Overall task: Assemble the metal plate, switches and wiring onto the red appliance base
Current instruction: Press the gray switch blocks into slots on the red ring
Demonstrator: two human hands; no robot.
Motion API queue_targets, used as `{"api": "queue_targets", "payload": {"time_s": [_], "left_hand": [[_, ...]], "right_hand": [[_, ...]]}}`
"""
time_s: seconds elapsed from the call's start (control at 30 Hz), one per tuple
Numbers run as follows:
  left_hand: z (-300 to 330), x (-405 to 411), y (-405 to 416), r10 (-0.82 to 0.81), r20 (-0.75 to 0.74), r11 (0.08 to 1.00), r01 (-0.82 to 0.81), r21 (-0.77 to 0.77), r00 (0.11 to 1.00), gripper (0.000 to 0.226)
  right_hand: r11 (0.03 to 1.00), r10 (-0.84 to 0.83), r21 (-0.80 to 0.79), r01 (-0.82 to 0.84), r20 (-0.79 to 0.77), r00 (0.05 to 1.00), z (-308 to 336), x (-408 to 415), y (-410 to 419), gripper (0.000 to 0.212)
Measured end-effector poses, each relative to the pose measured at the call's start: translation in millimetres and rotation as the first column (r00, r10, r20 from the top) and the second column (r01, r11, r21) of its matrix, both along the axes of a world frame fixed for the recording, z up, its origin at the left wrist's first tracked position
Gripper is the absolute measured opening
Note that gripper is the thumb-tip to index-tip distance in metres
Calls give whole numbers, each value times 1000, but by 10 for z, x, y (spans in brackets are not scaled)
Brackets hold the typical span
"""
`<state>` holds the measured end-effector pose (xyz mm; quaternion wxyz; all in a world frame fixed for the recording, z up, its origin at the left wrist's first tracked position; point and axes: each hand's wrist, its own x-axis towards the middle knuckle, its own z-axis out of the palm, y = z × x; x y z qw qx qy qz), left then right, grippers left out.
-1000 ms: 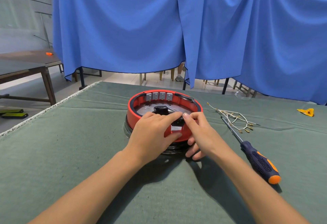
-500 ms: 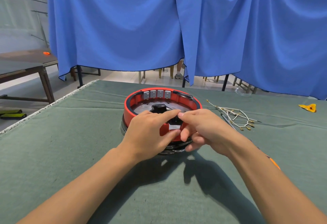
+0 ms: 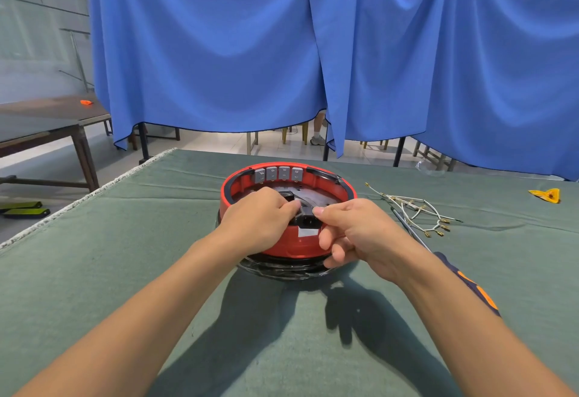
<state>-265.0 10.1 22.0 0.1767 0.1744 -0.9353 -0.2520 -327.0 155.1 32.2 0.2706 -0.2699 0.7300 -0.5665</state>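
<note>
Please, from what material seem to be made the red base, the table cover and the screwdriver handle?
Red base: likely molded plastic, smooth, slightly glossy, with soft highlights.
Table cover: green felt-like fabric, matte, creased, frayed pale edge.
Screwdriver handle: probably rubbery plastic, dark blue with orange; mostly hidden behind the right forearm.

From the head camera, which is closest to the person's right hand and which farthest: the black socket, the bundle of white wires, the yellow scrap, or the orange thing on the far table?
From the right hand, nearest first:
1. Black socket, at its fingertips on the red base's near rim.
2. White wires, on the cloth just to its right.
3. Yellow scrap, far right on the cloth.
4. Orange thing, on the far table, back left.
</note>
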Motion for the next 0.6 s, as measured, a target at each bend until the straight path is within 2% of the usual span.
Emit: {"api": "queue_targets", "payload": {"time_s": [0.13, 0.23, 0.3, 0.4, 0.6], "left_hand": [[19, -31, -7, 12, -8, 996, -12, 92, 1000, 54], [-9, -43, 67, 104, 19, 992, -102, -73, 994, 51], [-42, -50, 86, 126, -4, 981, -125, -148, 992, 49], [-46, -59, 59, 102, -6, 985, -102, -136, 995, 49], [-51, -53, 59, 47, -34, 991, -51, -120, 998, 51]], "right_hand": [[1000, -11, 16, 10, 3, 1000, 21, -24, -6, 21], [996, -27, 84, 26, 7, 1000, 19, 16, -41, 18], [990, -9, 144, 9, -1, 1000, 0, 44, -68, 32], [990, 34, 138, -36, 17, 999, -12, 24, -77, 45], [991, 63, 119, -65, 18, 998, 47, -34, -76, 42]]}}
